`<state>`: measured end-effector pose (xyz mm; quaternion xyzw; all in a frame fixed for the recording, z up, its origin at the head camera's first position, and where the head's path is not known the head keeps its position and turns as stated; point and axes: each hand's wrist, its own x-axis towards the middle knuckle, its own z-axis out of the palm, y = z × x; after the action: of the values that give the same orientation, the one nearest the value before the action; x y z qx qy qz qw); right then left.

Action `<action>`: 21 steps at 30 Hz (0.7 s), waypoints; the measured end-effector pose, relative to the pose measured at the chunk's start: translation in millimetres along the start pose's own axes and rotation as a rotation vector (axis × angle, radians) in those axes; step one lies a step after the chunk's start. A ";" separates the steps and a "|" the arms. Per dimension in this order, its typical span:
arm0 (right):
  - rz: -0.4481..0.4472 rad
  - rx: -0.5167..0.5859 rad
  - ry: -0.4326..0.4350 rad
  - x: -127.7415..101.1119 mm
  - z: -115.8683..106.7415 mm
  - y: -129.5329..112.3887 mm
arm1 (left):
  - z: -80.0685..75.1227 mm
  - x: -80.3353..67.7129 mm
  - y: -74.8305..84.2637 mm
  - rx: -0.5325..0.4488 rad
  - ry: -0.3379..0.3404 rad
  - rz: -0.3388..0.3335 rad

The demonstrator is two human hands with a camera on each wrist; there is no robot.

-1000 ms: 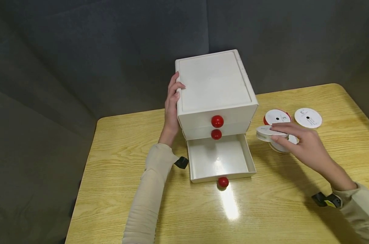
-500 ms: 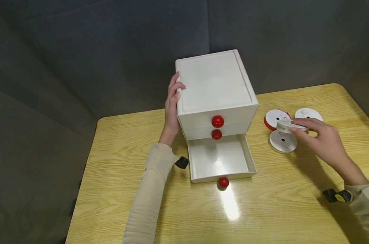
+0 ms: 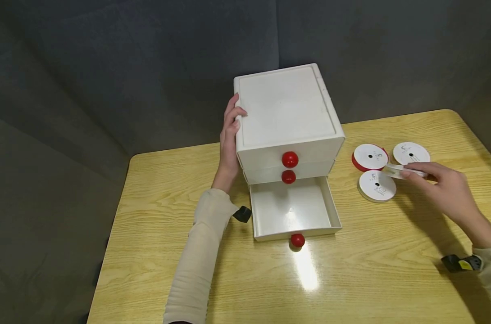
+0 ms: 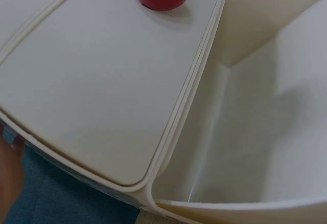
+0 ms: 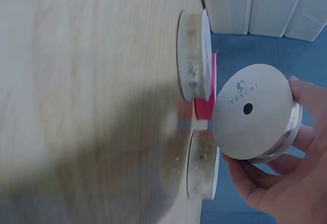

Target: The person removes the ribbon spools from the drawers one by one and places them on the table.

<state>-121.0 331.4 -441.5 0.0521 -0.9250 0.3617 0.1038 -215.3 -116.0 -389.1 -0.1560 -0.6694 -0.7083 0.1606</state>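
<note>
My left hand [image 3: 229,146] rests against the left side of a white drawer unit [image 3: 286,108], fingertips bent over its top edge. In the left wrist view, part of this hand [image 4: 9,175] shows beside the casing. The bottom drawer [image 3: 292,209] is pulled out with nothing in it. My right hand [image 3: 448,189] pinches a white ribbon spool [image 5: 250,111] marked YUECHI by its rim, above the table. Close to it lie a red ribbon spool [image 3: 370,157], a pale ribbon spool [image 3: 377,185] in front, and another white-faced spool [image 3: 411,152] at the back right.
The wooden table [image 3: 164,189] carries the drawer unit and the spools. Red ball knobs [image 3: 289,159] stick out from the drawer fronts. A dark curtain [image 3: 168,67] hangs behind the table.
My right hand has carried the ribbon spool rightward, away from the drawer unit, uncovering the front pale spool and the red one. My left hand has stayed on the drawer unit.
</note>
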 end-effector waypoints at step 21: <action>-0.060 -0.215 -0.074 -6.0 -12.2 22.2 | -1.3 1.3 -0.5 0.000 0.008 0.010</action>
<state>-117.0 356.2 -448.7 0.0816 -0.9597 0.2550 0.0855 -216.7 -117.3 -389.0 -0.1564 -0.6679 -0.7083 0.1667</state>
